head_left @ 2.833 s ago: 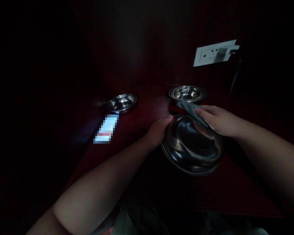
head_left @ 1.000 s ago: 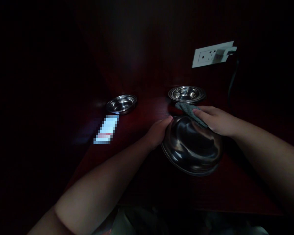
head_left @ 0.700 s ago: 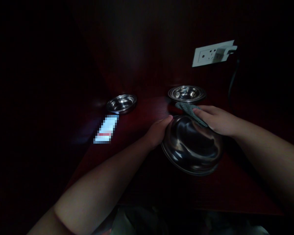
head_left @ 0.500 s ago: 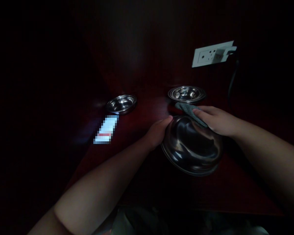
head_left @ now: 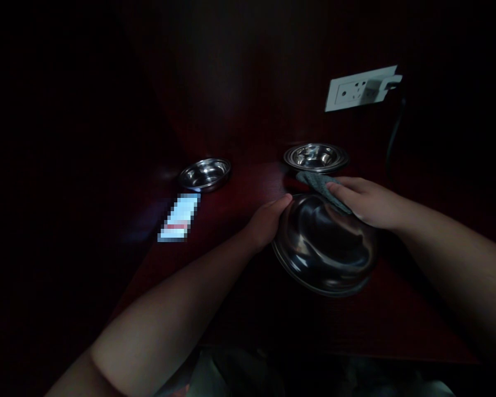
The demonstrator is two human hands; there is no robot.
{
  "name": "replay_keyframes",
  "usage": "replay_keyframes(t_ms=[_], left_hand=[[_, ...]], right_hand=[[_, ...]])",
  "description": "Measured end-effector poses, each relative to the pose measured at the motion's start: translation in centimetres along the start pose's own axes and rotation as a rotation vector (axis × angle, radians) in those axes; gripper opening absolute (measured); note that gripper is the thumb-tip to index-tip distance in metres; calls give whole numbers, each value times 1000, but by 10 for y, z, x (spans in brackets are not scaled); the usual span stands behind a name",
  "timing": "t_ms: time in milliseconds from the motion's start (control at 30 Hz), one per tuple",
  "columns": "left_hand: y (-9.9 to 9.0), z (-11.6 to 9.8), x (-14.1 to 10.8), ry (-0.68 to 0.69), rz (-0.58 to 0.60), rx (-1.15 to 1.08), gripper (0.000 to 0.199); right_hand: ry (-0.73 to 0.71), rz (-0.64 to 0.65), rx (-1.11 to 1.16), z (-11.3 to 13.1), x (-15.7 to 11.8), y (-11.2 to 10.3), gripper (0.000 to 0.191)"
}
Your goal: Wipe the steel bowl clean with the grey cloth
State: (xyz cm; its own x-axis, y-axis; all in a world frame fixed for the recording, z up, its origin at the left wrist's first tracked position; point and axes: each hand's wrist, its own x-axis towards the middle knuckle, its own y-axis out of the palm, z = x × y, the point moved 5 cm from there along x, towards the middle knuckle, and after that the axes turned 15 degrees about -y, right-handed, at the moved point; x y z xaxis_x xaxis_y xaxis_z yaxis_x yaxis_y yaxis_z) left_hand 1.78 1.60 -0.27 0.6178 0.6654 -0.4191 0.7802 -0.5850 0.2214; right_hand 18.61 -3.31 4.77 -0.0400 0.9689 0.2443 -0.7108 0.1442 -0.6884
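A shiny metal bowl [head_left: 326,248] is held tilted above the dark red table, its rounded underside toward me. My left hand [head_left: 270,220] grips its left rim, thumb along the edge and the other fingers hidden behind. At the bowl's upper right side, my right hand [head_left: 357,201] is closed on a grey-green cloth [head_left: 324,190], which lies against the metal. Part of the cloth also shows under the lower rim. The right fingers are mostly hidden behind the cloth and bowl.
Behind the held bowl sits a stack of metal bowls [head_left: 314,158]. Another metal bowl [head_left: 205,175] stands to the left, with a lit, pixelated phone-like rectangle [head_left: 179,218] in front of it. A wall socket [head_left: 361,88] with a plug and dark cable [head_left: 393,132] is at upper right.
Both hands, the bowl and the cloth keep nearly the same position. The view has shifted very slightly.
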Motion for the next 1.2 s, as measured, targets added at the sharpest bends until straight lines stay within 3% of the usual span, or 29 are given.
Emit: replay_keyframes(t_ms=[433,1200], left_hand=[[3,-5,-5,31,-24,62,34],[1,-3,-2,24,9,35,34]], right_hand=[[-25,32,-186,6,-2,-6,38],[-84,19,-73,0,2,-1,41]])
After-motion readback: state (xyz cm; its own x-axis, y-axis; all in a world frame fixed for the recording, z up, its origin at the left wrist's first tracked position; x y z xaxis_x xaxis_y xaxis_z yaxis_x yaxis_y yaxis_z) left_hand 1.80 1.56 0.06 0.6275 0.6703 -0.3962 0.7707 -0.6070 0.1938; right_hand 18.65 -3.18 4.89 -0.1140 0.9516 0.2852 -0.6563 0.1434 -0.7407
